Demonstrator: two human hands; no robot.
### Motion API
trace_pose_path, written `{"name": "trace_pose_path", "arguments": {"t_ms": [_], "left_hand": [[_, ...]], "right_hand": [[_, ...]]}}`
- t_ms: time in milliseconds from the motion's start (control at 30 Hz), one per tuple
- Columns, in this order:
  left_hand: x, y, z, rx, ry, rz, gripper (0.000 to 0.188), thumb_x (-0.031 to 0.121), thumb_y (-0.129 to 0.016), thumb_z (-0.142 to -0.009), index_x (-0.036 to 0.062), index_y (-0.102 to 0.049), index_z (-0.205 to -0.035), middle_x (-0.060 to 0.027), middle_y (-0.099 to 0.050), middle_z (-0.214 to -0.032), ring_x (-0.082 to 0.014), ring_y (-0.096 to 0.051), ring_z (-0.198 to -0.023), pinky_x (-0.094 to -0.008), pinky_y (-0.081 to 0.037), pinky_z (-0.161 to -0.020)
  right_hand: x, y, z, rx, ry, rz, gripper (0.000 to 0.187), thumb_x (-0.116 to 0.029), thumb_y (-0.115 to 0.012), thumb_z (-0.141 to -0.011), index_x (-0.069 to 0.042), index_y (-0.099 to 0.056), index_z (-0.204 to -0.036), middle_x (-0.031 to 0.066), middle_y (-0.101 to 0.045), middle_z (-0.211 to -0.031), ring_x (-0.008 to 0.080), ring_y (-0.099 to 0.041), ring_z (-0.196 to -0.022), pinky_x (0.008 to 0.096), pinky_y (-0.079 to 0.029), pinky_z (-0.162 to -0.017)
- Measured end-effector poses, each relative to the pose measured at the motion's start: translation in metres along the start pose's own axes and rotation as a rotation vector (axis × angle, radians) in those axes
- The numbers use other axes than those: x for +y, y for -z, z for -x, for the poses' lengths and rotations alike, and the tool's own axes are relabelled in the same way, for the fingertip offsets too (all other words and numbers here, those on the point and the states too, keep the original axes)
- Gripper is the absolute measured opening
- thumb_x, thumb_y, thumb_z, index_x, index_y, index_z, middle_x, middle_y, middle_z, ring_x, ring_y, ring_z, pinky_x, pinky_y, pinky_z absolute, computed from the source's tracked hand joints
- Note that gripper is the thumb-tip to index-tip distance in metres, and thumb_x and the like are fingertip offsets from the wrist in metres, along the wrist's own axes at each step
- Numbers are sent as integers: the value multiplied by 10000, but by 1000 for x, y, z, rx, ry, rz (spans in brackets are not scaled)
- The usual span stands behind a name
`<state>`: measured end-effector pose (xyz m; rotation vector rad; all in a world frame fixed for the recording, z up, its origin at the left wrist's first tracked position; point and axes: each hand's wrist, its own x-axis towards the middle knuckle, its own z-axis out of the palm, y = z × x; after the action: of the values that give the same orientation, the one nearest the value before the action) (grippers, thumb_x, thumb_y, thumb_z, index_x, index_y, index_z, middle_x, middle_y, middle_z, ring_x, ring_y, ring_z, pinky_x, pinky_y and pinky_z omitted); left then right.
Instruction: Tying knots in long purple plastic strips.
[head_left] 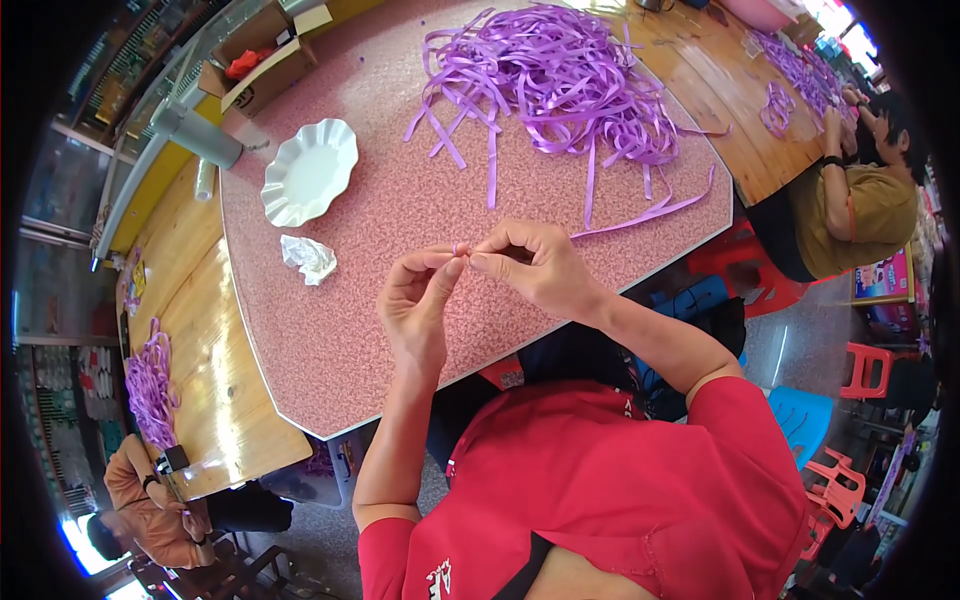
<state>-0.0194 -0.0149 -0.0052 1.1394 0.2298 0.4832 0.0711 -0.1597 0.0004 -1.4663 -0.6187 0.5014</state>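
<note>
Over the pink speckled table [400, 190], my left hand [420, 295] and my right hand [537, 268] meet with thumbs and forefingers pinched together. Only a tiny lilac bit of ribbon shows between the fingertips; the fingers hide the rest. A purple ribbon strip [650, 213] runs along the table from the right up to the back of my right hand, where it passes out of sight. Beyond my hands lies a big loose heap of purple ribbons [560, 75], some ends hanging toward me.
Left of my hands are a white scalloped plate [310, 172] and a crumpled white tissue [308, 259]. A grey tumbler [200, 135] and an open cardboard box [265, 65] stand farther back. Co-workers sit at wooden tables, one at right [855, 210], one at lower left [160, 510].
</note>
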Motion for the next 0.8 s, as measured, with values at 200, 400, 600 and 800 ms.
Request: {"name": "trace_pose_path", "arguments": {"t_ms": [200, 400, 600, 800], "left_hand": [[10, 7, -9, -208, -729, -979, 203, -41, -729, -779, 60, -638, -930, -54, -682, -1007, -274, -602, -976, -393, -474, -837], [16, 11, -16, -346, -861, -1120, 229, 0, -746, -749, 87, -628, -925, -31, -667, -995, -267, -606, -990, -403, -448, -841], [9, 9, -7, -198, -686, -951, 210, 19, -738, -809, 55, -585, -948, -91, -593, -1022, -262, -570, -976, -376, -447, -862], [-6, 9, 2, -149, -63, -174, 110, 131, -657, -952, 63, -574, -978, -40, -576, -1037, -162, -537, -969, -315, -426, -906]], "right_hand": [[-7, 7, -7, -38, -169, -53, 147, -188, -716, -925, -42, -720, -908, -48, -583, -689, -2, -454, -556, 191, -319, -459], [6, 14, -15, -183, -371, -387, 188, -227, -751, -894, -48, -721, -845, -29, -623, -702, 6, -448, -503, 196, -300, -422], [7, 3, -11, -118, -363, -369, 142, -176, -715, -911, -35, -698, -900, -22, -619, -726, 17, -448, -521, 190, -299, -449], [3, -14, -6, -90, -201, -593, 79, -118, -624, -949, -54, -669, -960, -43, -588, -769, 9, -445, -569, 187, -299, -471]]}}
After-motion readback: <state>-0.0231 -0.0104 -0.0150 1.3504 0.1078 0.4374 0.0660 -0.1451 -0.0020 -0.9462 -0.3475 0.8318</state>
